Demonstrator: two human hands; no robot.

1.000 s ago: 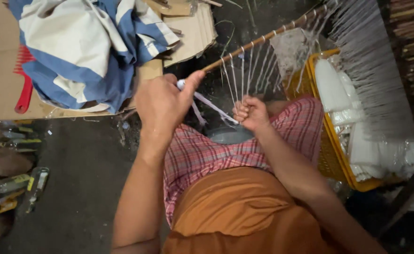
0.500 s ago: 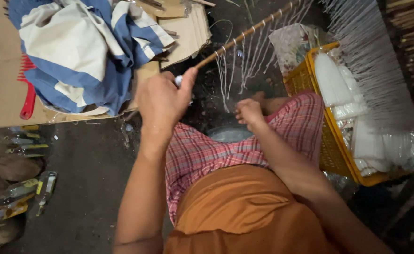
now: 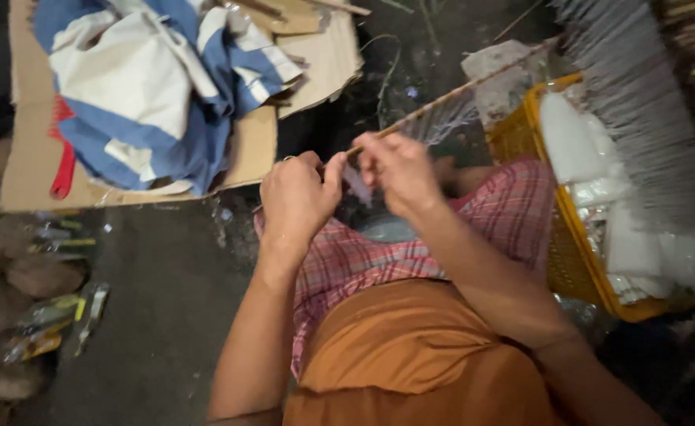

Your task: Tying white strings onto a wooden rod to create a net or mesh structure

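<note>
My left hand (image 3: 298, 197) and my right hand (image 3: 399, 170) are close together above my lap, both pinching the near end of a thin wooden stick (image 3: 458, 93). The stick slants up and to the right, with several thin white strands (image 3: 442, 126) hanging blurred beneath it. Whether a strand is between my fingers is hidden by the thumbs. My lap is covered by a red checked cloth (image 3: 513, 221) and an orange garment (image 3: 410, 347).
A yellow basket (image 3: 556, 260) with white bundles stands at the right, beside rows of grey sticks (image 3: 639, 102). Flattened cardboard (image 3: 252, 150) with a blue and white cloth (image 3: 150, 87) and a red comb (image 3: 63, 158) lies at the upper left. Small packets and brown lumps sit at the left edge.
My right hand has risen from my knee to meet the left hand at the stick's near end. The stick and its strands have swung nearer, and the view has shifted.
</note>
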